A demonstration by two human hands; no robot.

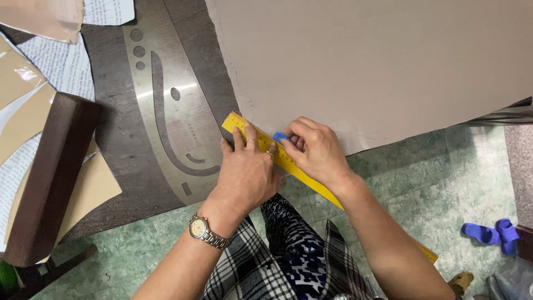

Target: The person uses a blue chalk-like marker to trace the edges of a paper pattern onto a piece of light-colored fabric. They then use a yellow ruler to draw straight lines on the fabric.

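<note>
A long yellow ruler (236,123) lies slanted along the lower left edge of a large beige fabric sheet (377,61) on a dark table (114,139). My left hand (247,172), with a wristwatch and rings, presses flat on the ruler. My right hand (316,150) pinches a small blue piece of chalk (281,136) against the ruler's edge at the fabric. The ruler's far end sticks out past my right forearm over the floor.
A clear curved pattern template (169,105) lies on the table left of the fabric. Brown paper pieces (89,186), printed sheets and a dark wooden block (53,172) sit at the left. Green tiled floor (433,178) below holds blue slippers (491,232).
</note>
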